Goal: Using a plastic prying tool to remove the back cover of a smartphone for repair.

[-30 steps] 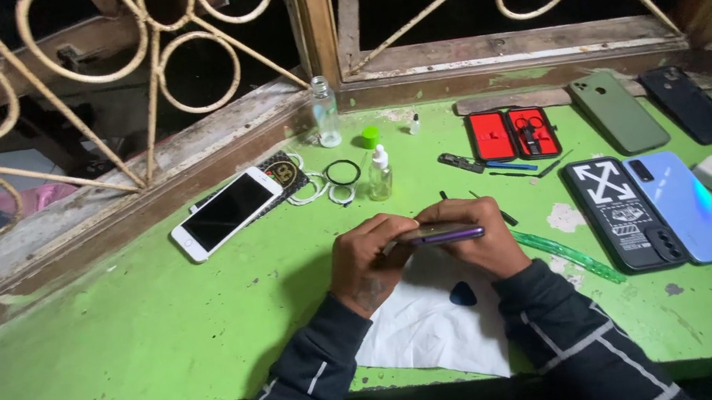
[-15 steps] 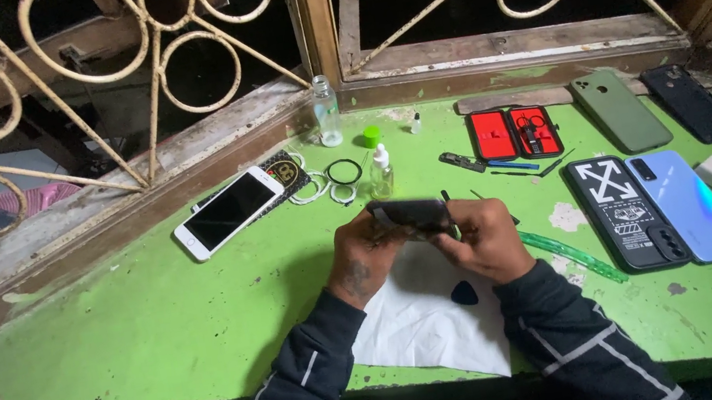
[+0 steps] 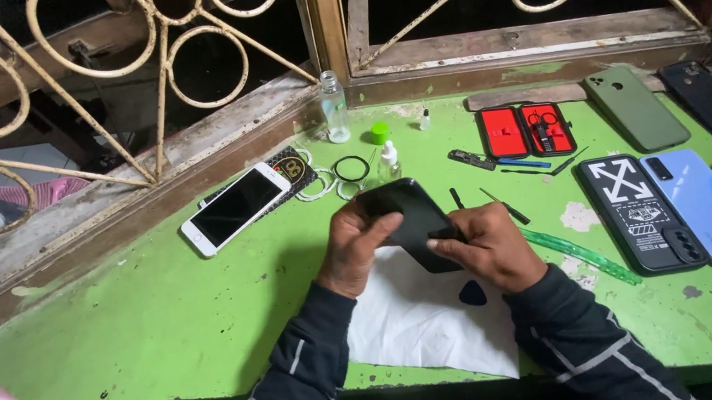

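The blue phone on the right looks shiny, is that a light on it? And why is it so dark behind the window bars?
Head view: a pale glare streak crosses the blue phone; the green table is brightly lit; beyond the window bars hardly any light shows.

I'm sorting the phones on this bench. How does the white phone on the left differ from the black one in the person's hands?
The white phone lies flat on the green table, untouched; the black phone is held above it, tilted, between the left hand and right hand. The white phone has a pale frame; the black phone is dark all over. Both are slim rectangles.
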